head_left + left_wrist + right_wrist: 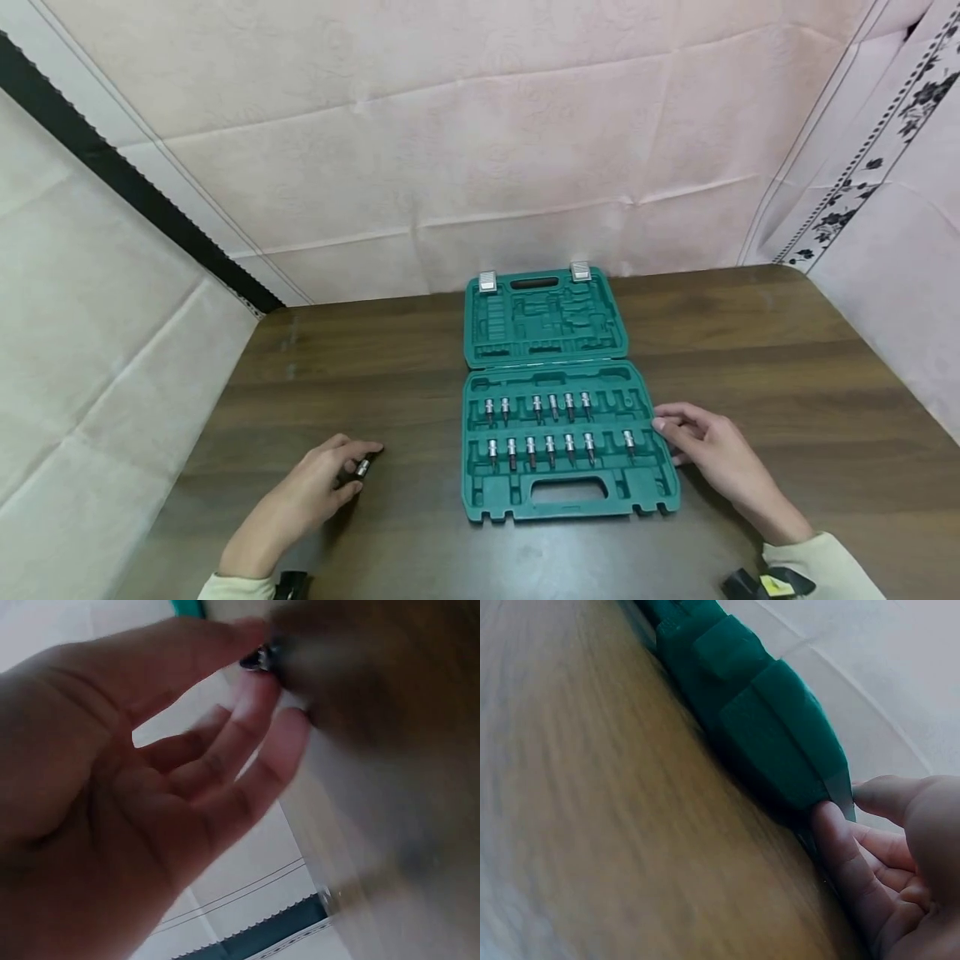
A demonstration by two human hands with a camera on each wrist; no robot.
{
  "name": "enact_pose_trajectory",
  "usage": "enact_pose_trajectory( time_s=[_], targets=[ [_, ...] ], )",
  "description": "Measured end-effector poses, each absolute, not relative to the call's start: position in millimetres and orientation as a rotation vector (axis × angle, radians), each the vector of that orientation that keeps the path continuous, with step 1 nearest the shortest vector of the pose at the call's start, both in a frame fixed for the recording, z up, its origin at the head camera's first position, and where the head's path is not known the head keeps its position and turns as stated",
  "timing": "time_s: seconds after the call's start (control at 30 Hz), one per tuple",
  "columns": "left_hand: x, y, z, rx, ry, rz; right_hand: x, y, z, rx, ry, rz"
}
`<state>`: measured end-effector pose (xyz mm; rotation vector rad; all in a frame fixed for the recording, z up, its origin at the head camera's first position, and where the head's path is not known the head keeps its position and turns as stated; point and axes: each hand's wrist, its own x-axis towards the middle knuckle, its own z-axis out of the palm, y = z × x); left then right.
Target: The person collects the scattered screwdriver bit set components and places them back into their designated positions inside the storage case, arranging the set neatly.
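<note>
A green socket-bit case point(570, 492) lies unfolded on the table, its lid toward the back. Two rows of silver-and-dark bit sockets point(550, 450) sit in its near half, with some slots bare. Left of the case, my left hand point(311, 487) pinches a small bit socket point(363, 467) just over the table. In the left wrist view that bit socket point(257, 658) shows only partly between thumb and finger. My right hand point(708, 446) grips the case's right edge; the right wrist view shows thumb and finger on the green case's point(780, 735) corner.
The brown wooden table point(360, 358) reaches back to a pale cloth wall point(480, 167). Cloth also hangs at the left and right sides. Two silver latches point(487, 282) stick up from the lid's far edge.
</note>
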<state>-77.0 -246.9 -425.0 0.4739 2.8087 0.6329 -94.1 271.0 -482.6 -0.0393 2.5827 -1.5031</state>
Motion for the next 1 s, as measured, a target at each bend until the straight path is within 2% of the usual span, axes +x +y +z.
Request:
enact_pose_trajectory(
  time_s=[0.17,0.3,0.6,1.0],
  targets=[
    [-80,-250,-431,0.637,2.856,0.631,-95,269,-483,-0.041,2.575,-1.511],
    [-80,-248,-433,0.658,2.895,0.639,-95,269,-483,-0.036,2.579,-1.503],
    [-81,-226,-430,0.417,2.977,0.421,-94,270,-481,-0.032,2.587,-1.502],
    [-75,-216,-427,0.438,2.798,0.686,-93,269,-481,-0.024,2.576,-1.533]
  ],
)
